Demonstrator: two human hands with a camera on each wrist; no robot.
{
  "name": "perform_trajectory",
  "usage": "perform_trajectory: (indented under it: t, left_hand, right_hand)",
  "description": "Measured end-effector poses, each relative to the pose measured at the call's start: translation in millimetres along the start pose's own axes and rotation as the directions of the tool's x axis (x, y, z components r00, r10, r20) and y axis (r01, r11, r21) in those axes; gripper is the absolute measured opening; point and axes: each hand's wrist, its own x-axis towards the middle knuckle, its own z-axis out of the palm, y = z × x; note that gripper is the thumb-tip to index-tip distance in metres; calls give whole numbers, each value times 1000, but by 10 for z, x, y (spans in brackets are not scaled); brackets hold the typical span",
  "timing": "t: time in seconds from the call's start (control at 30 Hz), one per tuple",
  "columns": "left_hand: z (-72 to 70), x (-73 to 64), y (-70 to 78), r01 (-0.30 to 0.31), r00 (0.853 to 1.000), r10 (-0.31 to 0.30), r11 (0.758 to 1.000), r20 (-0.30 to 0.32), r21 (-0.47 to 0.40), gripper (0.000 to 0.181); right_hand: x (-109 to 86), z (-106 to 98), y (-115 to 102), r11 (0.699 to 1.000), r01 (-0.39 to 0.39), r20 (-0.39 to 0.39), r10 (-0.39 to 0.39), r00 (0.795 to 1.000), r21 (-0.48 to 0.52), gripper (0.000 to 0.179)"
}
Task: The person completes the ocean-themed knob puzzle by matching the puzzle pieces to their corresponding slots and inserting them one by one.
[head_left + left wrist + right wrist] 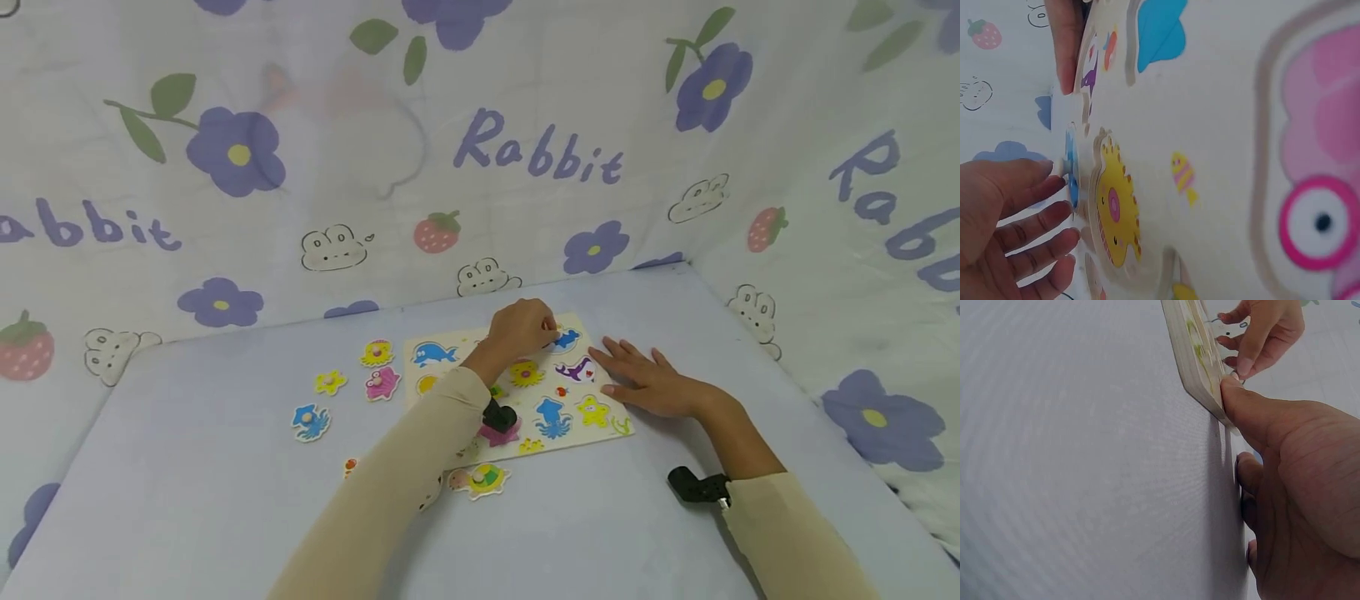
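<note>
1. Blue puzzle piece [566, 340], in head view, is lying near the board's [577, 433] far-right corner.
2. Left wrist: left hand [1013, 222] is pinching its knob [1065, 167]; level handling is probably helping.
3. Right wrist: unclenched right hand [1304, 481] is touching the board's edge, probably steadying it.

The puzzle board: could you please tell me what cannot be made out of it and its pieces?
- Head view: the left sleeve hides part of the puzzle board and of a small red piece.
- Left wrist view: the blue piece at the left hand is nearly edge-on, its picture unreadable.
- Left wrist view: the pink picture is cut off by the right edge.
</note>
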Motion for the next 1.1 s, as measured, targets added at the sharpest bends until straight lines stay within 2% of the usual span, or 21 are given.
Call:
perform_trajectory:
  t: [0.2, 0.37, 0.67, 0.77, 0.9, 1.1]
  left_hand:
    - [-165, -134, -94, -89, 995, 88, 996, -43, -11, 18]
    - [-349, -257, -212, -114, 988, 110, 993, -107, -29, 16]
    - [-636, -498, -501, -127, 972, 113, 990, -204, -58, 16]
    - [-707, -567, -585, -108, 971, 92, 992, -219, -62, 15]
    - [-817, -673, -641, -85, 974, 58, 990, -219, -114, 15]
    - [-981, -878, -763, -87, 971, 55, 988, -235, -129, 16]
  right_hand:
    - [1, 0, 22, 1000, -8, 0, 8, 1000, -5, 69]
    - [9, 19, 34, 1000, -9, 3, 9, 1000, 10, 70]
    - [35, 14, 5, 1000, -6, -6, 6, 1000, 18, 71]
    - [35, 5, -1, 1000, -4, -3, 4, 1000, 23, 71]
    - [20, -14, -10, 1000, -7, -7, 7, 1000, 15, 70]
    - [14, 25, 1, 999, 10, -27, -9, 1000, 31, 70]
